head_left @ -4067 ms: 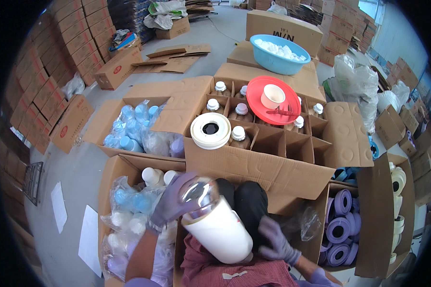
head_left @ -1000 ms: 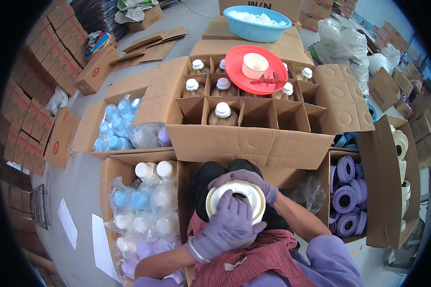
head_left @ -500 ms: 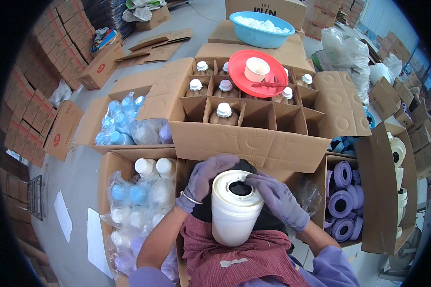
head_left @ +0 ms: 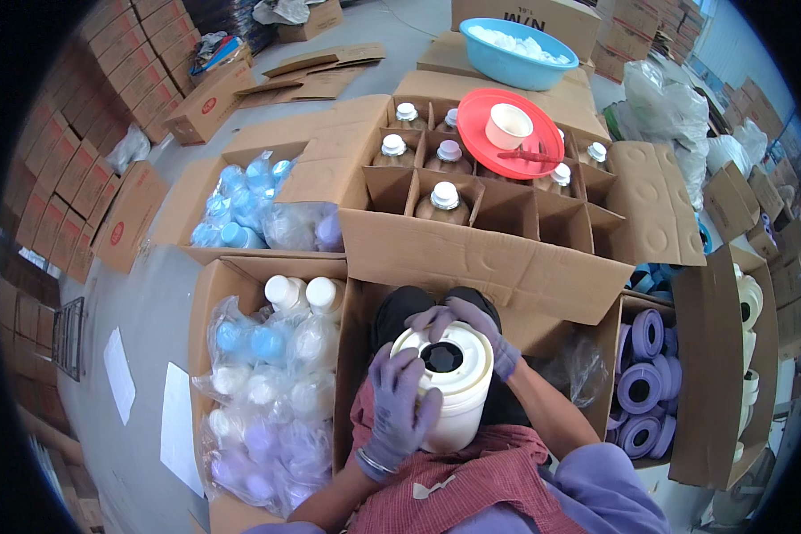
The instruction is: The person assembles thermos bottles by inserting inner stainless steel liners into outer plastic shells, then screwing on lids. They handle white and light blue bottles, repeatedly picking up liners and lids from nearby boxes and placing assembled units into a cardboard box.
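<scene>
A cream-white plastic cylinder (head_left: 457,420) stands upright in my lap, slightly tilted, with a wide white ring (head_left: 468,374) on its top around a dark round opening. My left hand (head_left: 399,405), in a purple-grey glove, curls its fingers against the near left of the rim. My right hand (head_left: 482,327), gloved alike, wraps over the far edge, its fingertips on the ring. Ahead is an open divided carton (head_left: 481,258) holding several brownish bottles with pale caps (head_left: 443,205). A red plate (head_left: 473,116) with a white cup (head_left: 509,126) rests on them.
To the left, a carton (head_left: 203,311) holds bagged white, blue and purple pieces; another carton (head_left: 173,222) holds bagged blue ones. Purple rings (head_left: 639,384) fill a carton at right, beside white parts (head_left: 749,303). A blue basin (head_left: 521,67) sits at the back.
My left hand has come down and nearer, onto the near left of the rim. My right hand has shifted to the cylinder's far side. The view has shifted, so the surroundings appear further right.
</scene>
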A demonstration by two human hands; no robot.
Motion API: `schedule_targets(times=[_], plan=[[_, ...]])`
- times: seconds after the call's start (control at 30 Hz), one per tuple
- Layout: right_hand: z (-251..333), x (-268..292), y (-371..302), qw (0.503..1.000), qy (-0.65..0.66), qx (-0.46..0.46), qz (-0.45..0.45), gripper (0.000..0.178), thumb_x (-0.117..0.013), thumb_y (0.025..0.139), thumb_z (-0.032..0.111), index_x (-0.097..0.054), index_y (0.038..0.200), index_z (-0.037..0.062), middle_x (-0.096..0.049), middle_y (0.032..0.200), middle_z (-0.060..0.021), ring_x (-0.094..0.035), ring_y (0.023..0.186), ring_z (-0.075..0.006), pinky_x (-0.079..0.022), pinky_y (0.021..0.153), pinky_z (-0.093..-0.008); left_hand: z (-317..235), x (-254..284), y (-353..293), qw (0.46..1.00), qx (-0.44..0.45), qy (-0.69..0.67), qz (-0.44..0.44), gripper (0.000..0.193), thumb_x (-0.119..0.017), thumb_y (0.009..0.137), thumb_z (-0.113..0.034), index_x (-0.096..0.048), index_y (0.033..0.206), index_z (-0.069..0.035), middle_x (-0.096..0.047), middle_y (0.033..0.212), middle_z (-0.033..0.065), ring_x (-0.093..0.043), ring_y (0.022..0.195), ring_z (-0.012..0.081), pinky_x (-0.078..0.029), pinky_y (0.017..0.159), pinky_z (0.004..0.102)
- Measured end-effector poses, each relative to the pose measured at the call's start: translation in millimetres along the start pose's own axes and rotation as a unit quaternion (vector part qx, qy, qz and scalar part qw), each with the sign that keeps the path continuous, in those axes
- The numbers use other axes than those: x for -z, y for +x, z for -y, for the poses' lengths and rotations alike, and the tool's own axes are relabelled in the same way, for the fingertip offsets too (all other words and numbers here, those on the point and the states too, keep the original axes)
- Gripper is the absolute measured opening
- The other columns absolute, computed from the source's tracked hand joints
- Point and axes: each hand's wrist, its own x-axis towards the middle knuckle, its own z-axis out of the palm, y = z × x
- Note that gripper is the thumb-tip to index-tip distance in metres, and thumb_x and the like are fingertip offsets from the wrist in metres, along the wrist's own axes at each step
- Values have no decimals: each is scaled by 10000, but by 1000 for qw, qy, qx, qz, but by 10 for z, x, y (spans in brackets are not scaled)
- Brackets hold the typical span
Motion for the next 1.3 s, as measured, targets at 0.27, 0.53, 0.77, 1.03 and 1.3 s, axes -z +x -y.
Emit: schedule_targets(times=[0.27,0.53,0.77,1.03,1.3], plan=[[886,-1411,-919,619,-780,68,68,528,-656,854,343,-583,1346,165,-569,1226,-119,-543,1180,-323,-431,1036,-452,1131,-868,527,964,9,-186,189,305,-520,1001,-211,-607,1257,-69,-582,1245,125,-500,1204,298,-395,1055,396],[974,-1166,-1439,665,-644,-200,-320,636,-595,887,478,-527,1361,59,-677,1079,-244,-673,942,-376,-515,843,-441,355,-96,208,893,80,-191,400,657,-766,816,-369,-542,1308,5,-572,1174,191,-653,986,300,-538,882,340],[559,-598,-1565,842,-342,-148,-390,511,-495,1012,342,-494,1393,2,-620,1279,-147,-592,1177,-253,-428,1033,-349,703,-33,-166,869,265,-313,276,427,-632,952,-159,-550,1347,-17,-657,1087,84,-616,1001,134,-512,855,272],[1298,-1172,-1049,914,-262,-94,-296,505,-565,990,242,-470,1437,24,-604,1299,-116,-579,1185,-193,-438,1049,-324,811,-787,-202,846,321,-377,196,355,-465,1054,-240,-626,1284,-22,-689,1123,78,-617,996,141,-477,922,282],[715,-945,-584,932,-214,-138,-257,324,-503,998,104,-588,1289,-11,-655,1155,-56,-601,1066,-109,-467,969,-249,133,573,1178,936,-179,-112,283,188,-661,895,-167,-696,1059,-80,-664,958,92,-637,894,264,-505,824,396]])
